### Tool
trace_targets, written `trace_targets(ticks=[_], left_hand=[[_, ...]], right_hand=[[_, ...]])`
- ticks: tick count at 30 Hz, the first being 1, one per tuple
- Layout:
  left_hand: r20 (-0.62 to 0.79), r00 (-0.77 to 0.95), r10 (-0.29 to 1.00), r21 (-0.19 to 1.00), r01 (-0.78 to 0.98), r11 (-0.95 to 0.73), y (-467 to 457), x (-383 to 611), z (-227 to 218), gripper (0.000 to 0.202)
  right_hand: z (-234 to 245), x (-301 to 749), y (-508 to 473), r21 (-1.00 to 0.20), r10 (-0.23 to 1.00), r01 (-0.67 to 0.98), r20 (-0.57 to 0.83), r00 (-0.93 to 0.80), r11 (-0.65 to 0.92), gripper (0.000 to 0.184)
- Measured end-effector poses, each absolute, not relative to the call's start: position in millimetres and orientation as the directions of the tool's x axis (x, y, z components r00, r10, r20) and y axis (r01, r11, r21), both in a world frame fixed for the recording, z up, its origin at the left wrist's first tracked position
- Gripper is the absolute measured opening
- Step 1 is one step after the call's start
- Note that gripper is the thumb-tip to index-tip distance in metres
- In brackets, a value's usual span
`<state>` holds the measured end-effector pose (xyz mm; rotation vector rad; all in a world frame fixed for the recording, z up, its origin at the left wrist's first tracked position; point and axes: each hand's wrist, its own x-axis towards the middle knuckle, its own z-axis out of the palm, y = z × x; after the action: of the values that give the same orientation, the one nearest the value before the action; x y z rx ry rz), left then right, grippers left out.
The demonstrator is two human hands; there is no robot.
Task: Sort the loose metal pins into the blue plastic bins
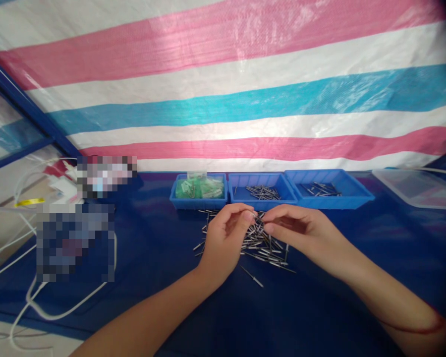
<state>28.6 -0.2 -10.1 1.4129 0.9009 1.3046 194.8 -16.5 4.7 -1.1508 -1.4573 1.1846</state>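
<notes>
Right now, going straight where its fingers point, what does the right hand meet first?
Likely the left hand, at thumb and forefinger; the right hand points across at them. Depth is unclear in one view: slightly lower, the loose metal pins could come first.

From my end, I had the left hand (223, 233) and right hand (306, 228) nearly fingertip-to-fingertip over a messy rivet pile (260, 242). Three blue bins (256, 181) sat just behind it, green packets (210, 188) in the leftmost.

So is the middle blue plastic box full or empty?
Neither: the middle blue plastic box holds a small heap of thin silver metal pins, with bare bottom showing around.
</notes>
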Motion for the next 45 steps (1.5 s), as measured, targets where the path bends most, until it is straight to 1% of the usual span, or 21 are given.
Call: trace_targets(ticks=[2,4,8,11,15,19,22,26,29,32,37,41,45], left_hand=[[0.245,0.162,0.956,0.968,-0.094,-0.232,1,28,-10,0.019],[0.222,0.187,0.957,0.975,-0.074,-0.212,0,28,-12,0.019],[0.161,0.304,0.939,0.984,0.031,-0.178,-1,27,-17,0.021],[0.106,0.381,0.919,0.982,0.104,-0.156,-2,26,-18,0.024],[0.079,0.401,0.913,0.993,0.05,-0.108,0,26,-15,0.021],[0.075,0.386,0.919,0.997,-0.011,-0.077,1,27,-16,0.018],[0.082,0.384,0.92,0.997,-0.02,-0.08,2,28,-18,0.018],[0.12,0.365,0.923,0.992,-0.001,-0.129,2,27,-21,0.017],[0.123,0.363,0.924,0.992,-0.005,-0.13,2,27,-24,0.017],[0.1,0.393,0.914,0.994,0.003,-0.11,3,27,-26,0.022],[0.083,0.423,0.903,0.988,0.087,-0.131,4,26,-27,0.024],[0.136,0.342,0.93,0.982,0.078,-0.172,7,23,-23,0.021],[0.231,0.295,0.927,0.959,0.093,-0.269,10,20,-19,0.018]], right_hand=[[4,195,-16,-0.988,0.986,0.114,0.088,-0.14,0.104,0.014],[4,196,-15,-0.985,0.99,0.122,0.112,-0.084,0.122,0.012],[4,196,-15,-0.972,0.982,0.152,0.187,0.036,0.18,0.01],[5,193,-17,-0.96,0.974,0.181,0.225,0.034,0.216,0.01],[4,189,-19,-0.959,0.972,0.159,0.237,0.002,0.234,0.009],[2,186,-19,-0.959,0.972,0.165,0.236,0.006,0.231,0.011],[1,186,-17,-0.963,0.975,0.164,0.221,0.018,0.215,0.012],[-1,187,-15,-0.98,0.984,0.114,0.169,0.061,0.161,0.014],[-3,187,-15,-0.985,0.987,0.1,0.146,0.063,0.14,0.016],[-3,187,-17,-0.977,0.984,0.13,0.173,0.036,0.167,0.015],[-1,187,-18,-0.957,0.974,0.18,0.224,-0.036,0.226,0.012],[-1,191,-16,-0.944,0.97,0.222,0.242,-0.039,0.244,0.012],[-2,191,-15,-0.928,0.974,0.294,0.212,-0.084,0.228,0.016]])
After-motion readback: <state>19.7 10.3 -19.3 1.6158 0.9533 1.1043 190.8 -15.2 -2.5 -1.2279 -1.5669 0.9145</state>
